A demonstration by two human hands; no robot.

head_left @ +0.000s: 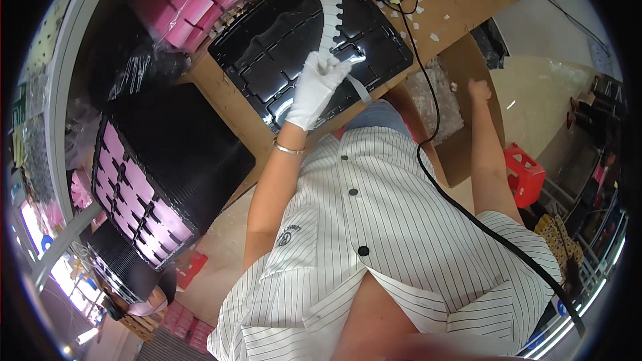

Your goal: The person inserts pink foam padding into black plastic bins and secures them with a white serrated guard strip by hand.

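My left hand (315,87), in a white glove, is closed around a long white strip (330,17) with a notched, comb-like edge. The strip curves up and away from the fingers, and a short greyish tail (360,89) hangs out beside them. Beneath this hand lies a glossy black plastic tray (267,47) with moulded ridges. Off to the right, my bare right hand (479,90) is held with its fingers curled, over the side of a cardboard box (478,127). Whether anything sits in those fingers is too small to make out. Clear plastic pieces (438,103) lie in the box.
Pink packs (194,0) are piled behind the tray. A tall stack of black trays with pink layers (140,194) stands at left. A black cable (435,93) runs down across the box and my shirt. White scraps (435,37) dot the brown tabletop. A red stool (525,174) is at right.
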